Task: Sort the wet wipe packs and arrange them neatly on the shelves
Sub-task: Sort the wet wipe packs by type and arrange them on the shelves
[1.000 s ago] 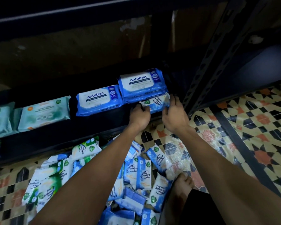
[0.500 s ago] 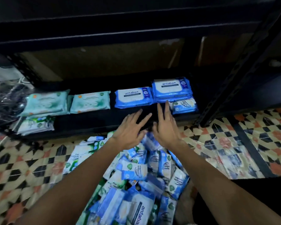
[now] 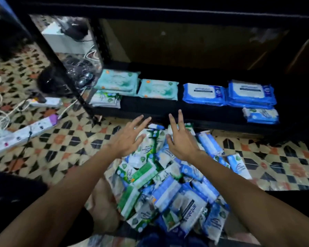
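Both hands (image 3: pixel 155 139) hover, spread, over floor pile (image 3: pixel 168 184).

left hand (image 3: pixel 128 139): fingers spread, palm down, holding nothing | right hand (image 3: pixel 181 139): fingers spread, empty | 2 forearms extended forward

Both hands, left (image 3: pixel 128 139) and right (image 3: pixel 181 141), hover with fingers spread and empty over a heap of wet wipe packs (image 3: pixel 168 184) on a patterned tile floor (image 3: pixel 61 148). On the low black shelf (image 3: pixel 168 107) beyond lie teal packs (image 3: pixel 158 89) at left and blue packs (image 3: pixel 203 93) at right. Power strips (image 3: pixel 23 132) trail cables on the floor at left.
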